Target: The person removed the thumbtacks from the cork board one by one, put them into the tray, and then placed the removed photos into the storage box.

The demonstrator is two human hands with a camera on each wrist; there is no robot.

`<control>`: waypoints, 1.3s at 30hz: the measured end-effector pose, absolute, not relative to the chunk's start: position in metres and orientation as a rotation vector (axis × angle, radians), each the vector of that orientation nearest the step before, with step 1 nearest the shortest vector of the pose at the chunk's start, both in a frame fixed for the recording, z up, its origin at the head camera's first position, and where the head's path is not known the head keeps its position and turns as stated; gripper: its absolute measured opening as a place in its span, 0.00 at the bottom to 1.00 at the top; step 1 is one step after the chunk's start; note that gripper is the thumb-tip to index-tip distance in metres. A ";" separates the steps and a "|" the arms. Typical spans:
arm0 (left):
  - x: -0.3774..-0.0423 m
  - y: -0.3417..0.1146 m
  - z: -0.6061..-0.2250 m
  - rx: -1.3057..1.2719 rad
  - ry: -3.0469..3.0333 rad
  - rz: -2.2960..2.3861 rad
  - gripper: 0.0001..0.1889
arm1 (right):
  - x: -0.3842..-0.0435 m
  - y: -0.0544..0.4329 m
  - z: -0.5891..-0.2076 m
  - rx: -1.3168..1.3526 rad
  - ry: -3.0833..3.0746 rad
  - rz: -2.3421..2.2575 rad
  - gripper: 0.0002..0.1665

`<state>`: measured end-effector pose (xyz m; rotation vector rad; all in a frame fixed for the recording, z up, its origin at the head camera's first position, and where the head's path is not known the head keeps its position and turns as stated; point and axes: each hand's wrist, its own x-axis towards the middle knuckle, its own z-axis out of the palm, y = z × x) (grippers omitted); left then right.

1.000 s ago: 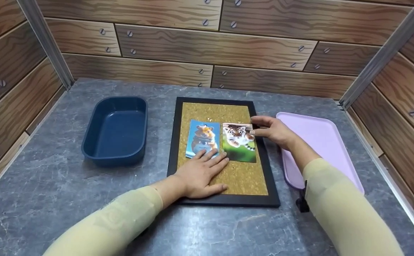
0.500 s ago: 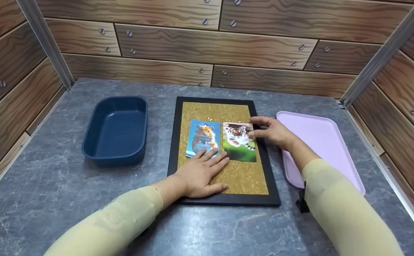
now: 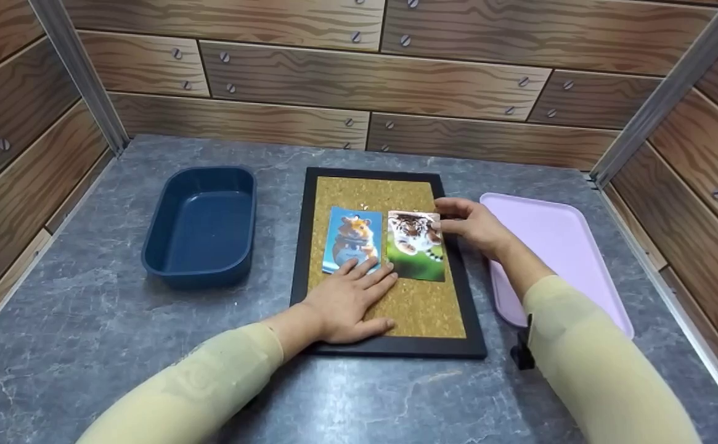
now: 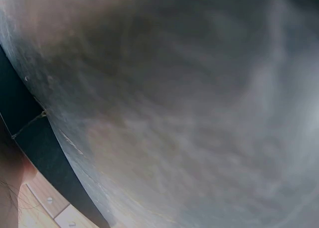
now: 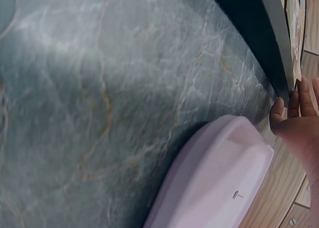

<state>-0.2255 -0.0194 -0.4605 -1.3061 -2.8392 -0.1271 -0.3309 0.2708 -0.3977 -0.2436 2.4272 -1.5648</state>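
Cork board [image 3: 420,314] in a black frame [image 3: 395,347] lies flat on a grey marbled table [image 3: 118,376], with two animal pictures side by side on its surface. On the left is a hamster picture [image 3: 347,240] with a blue background; just beside it, to the right, is a tiger picture [image 3: 414,266], green in its lower half. A person in pale yellow sleeves leans in with both hands. The left hand [image 3: 347,308] lies spread with its palm down on the board, fingertips over the bottom edge of the hamster picture and reaching the tiger picture's lower left corner. The right hand [image 3: 479,229] comes in from the side, thumb and fingers at the tiger picture's upper right edge; whether they pinch it or only touch it cannot be told. The work in hand looks like lining up the tiger picture beside its neighbour. The next move seems to call for a light, steady right hand at that edge while the left keeps everything still. A deep blue bin [image 3: 192,277] stands to the left of the board, and a lilac tray [image 3: 546,228] lies to the right, partly behind the right arm.
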 end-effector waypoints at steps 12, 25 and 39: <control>-0.225 -0.018 -0.461 -1.312 -2.833 -0.126 0.45 | -0.344 0.279 -0.414 -0.239 2.429 -1.776 0.37; -0.226 -0.018 -0.461 -1.305 -2.830 -0.129 0.45 | -0.333 0.278 -0.406 -0.203 2.259 -1.877 0.38; -0.226 -0.019 -0.461 -1.309 -2.831 -0.137 0.45 | -0.320 0.283 -0.420 -0.239 2.254 -1.800 0.36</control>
